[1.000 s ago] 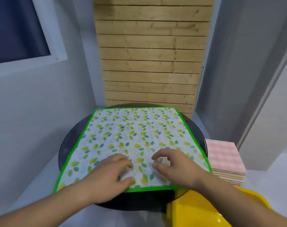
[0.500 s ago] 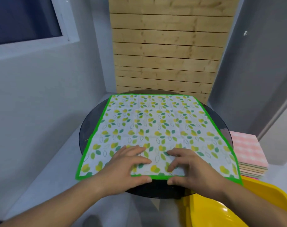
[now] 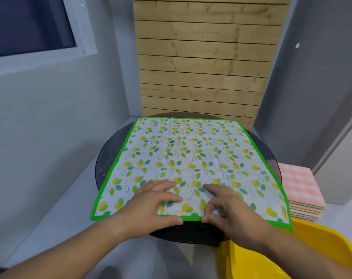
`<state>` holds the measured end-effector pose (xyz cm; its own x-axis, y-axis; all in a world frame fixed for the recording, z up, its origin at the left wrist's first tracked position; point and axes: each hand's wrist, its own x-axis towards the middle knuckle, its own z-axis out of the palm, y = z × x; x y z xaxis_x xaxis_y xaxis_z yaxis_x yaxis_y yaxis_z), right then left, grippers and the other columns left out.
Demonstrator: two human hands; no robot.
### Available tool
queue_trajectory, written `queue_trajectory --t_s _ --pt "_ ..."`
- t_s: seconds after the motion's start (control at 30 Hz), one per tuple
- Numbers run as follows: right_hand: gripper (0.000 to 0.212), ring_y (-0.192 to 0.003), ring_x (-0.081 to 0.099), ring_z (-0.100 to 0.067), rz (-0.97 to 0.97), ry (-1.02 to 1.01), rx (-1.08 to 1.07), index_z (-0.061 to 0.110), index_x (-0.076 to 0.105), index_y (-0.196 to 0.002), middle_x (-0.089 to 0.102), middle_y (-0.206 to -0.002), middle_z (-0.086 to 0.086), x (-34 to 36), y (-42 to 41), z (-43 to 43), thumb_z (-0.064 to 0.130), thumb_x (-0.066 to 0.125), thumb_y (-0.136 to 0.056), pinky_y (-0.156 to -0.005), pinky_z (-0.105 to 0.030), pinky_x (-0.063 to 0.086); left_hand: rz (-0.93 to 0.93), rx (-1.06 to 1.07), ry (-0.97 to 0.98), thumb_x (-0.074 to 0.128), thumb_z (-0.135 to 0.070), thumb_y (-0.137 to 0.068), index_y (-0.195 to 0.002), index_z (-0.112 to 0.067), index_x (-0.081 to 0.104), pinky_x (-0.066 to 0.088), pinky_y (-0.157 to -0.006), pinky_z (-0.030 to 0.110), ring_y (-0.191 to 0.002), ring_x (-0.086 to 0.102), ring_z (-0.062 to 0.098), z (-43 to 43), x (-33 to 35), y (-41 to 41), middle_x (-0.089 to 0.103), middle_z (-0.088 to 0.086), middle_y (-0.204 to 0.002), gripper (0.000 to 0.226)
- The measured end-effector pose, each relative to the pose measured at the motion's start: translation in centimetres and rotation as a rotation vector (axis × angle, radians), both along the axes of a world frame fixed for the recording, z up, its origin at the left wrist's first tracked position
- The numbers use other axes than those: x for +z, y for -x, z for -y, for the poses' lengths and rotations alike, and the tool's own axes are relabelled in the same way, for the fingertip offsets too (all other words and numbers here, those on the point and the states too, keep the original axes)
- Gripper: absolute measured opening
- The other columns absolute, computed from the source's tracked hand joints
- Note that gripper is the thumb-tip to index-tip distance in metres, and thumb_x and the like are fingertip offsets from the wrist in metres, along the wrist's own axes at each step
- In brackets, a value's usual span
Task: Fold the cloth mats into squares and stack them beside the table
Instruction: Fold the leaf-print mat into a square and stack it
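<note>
A white cloth mat (image 3: 191, 158) with a yellow and green leaf print and a bright green border lies spread flat over the round dark glass table (image 3: 108, 154). Both my hands are at the middle of its near edge. My left hand (image 3: 151, 206) has its fingers on top of the cloth and its thumb against the green hem. My right hand (image 3: 227, 210) lies beside it, its fingers curled onto the cloth and its thumb at the hem, pinching the edge. A stack of folded mats (image 3: 300, 188), pink check on top, sits to the right of the table.
A yellow plastic chair (image 3: 291, 256) stands at the lower right, close to my right forearm. A wooden slat panel (image 3: 203, 67) rises behind the table. Grey walls close in on the left and right, with a window at the upper left.
My hands slid back from the cloth's surface to its near edge, where the thumbs now meet the green hem. The camera view shifted left and tilted up slightly; the cloth stayed flat.
</note>
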<state>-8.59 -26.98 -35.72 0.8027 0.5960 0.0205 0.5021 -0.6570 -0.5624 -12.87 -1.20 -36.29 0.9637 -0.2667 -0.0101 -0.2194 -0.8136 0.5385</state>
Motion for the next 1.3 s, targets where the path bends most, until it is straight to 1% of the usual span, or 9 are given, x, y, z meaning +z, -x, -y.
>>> queue_trajectory --t_s 0.2,0.33,0.47,0.63,0.83,0.93,1.03,1.2,1.3 --pt "0.012 -0.134 0.023 0.008 0.023 -0.002 0.039 0.037 0.070 -0.084 0.039 -0.143 0.028 0.2 0.3 0.6 0.049 0.071 -0.083 -0.114 -0.024 0.025 0.002 -0.004 0.024 0.041 -0.101 -0.054 -0.128 -0.055 0.059 -0.008 -0.118 0.016 -0.139 0.004 -0.021 -0.2 -0.2 0.0 0.025 -0.034 -0.151 0.088" --pt "0.012 -0.133 0.021 0.007 -0.015 0.004 0.018 0.037 0.070 -0.083 0.035 -0.144 0.028 0.5 0.2 0.7 0.048 0.073 -0.081 -0.110 -0.018 0.021 0.007 -0.005 0.020 0.040 -0.100 -0.055 -0.129 -0.052 0.059 -0.008 -0.118 0.016 -0.142 0.006 -0.016 -0.1 -0.2 0.0 0.025 -0.033 -0.151 0.090" --pt "0.011 -0.140 0.017 0.004 -0.007 0.012 0.024 0.036 0.069 -0.084 0.029 -0.152 0.026 0.1 0.3 0.6 0.048 0.071 -0.084 -0.116 -0.023 0.017 -0.001 -0.005 0.019 0.041 -0.099 -0.055 -0.129 -0.052 0.059 -0.008 -0.117 0.016 -0.141 0.006 -0.016 -0.1 -0.2 0.0 0.026 -0.032 -0.152 0.089" --pt "0.011 -0.144 0.012 0.002 0.040 0.045 0.029 0.036 0.064 -0.084 0.026 -0.155 0.022 0.2 0.5 0.3 0.045 0.065 -0.090 -0.118 -0.022 0.010 -0.003 -0.001 0.025 0.041 -0.099 -0.056 -0.129 -0.053 0.058 -0.008 -0.118 0.016 -0.144 0.007 -0.013 -0.1 -0.2 0.0 0.027 -0.030 -0.154 0.088" --pt "0.012 -0.143 0.018 -0.001 0.091 0.067 0.053 0.038 0.059 -0.083 0.033 -0.152 0.017 0.4 0.6 0.2 0.044 0.059 -0.094 -0.117 -0.023 0.014 -0.017 0.009 0.043 0.059 -0.084 -0.066 -0.128 -0.050 0.061 -0.002 -0.123 0.023 -0.147 0.012 -0.009 0.1 0.2 0.1 0.031 -0.026 -0.155 0.071" --pt "0.014 -0.140 0.021 0.001 0.083 0.045 0.033 0.036 0.059 -0.083 0.037 -0.150 0.018 0.8 0.5 0.4 0.042 0.058 -0.095 -0.117 -0.023 0.016 -0.020 0.008 0.072 0.060 -0.086 -0.064 -0.127 -0.052 0.061 0.002 -0.125 0.028 -0.147 0.015 -0.009 0.1 0.3 0.0 0.035 -0.024 -0.155 0.072" --pt "0.014 -0.139 0.021 0.002 0.076 0.049 0.033 0.034 0.060 -0.084 0.038 -0.148 0.018 1.1 0.4 0.4 0.041 0.057 -0.095 -0.117 -0.025 0.018 -0.021 0.026 0.085 0.073 -0.069 -0.072 -0.125 -0.051 0.062 0.004 -0.126 0.029 -0.146 0.016 -0.009 0.1 0.5 0.1 0.036 -0.024 -0.153 0.058" --pt "0.014 -0.133 0.027 0.006 0.021 -0.007 0.004 0.033 0.059 -0.085 0.042 -0.142 0.023 2.0 0.2 0.5 0.042 0.056 -0.095 -0.115 -0.028 0.026 -0.006 0.024 0.159 0.080 -0.060 -0.073 -0.113 -0.050 0.070 0.006 -0.126 0.030 -0.140 0.026 -0.015 0.0 1.0 0.2 0.048 -0.031 -0.141 0.043" --pt "0.014 -0.128 0.032 0.007 -0.002 -0.018 -0.011 0.032 0.061 -0.087 0.046 -0.139 0.024 2.5 -0.1 0.6 0.044 0.056 -0.095 -0.112 -0.027 0.031 -0.016 0.048 0.252 0.083 -0.049 -0.076 -0.099 -0.043 0.078 0.009 -0.126 0.032 -0.130 0.038 -0.019 0.3 1.6 0.3 0.060 -0.031 -0.128 0.024"
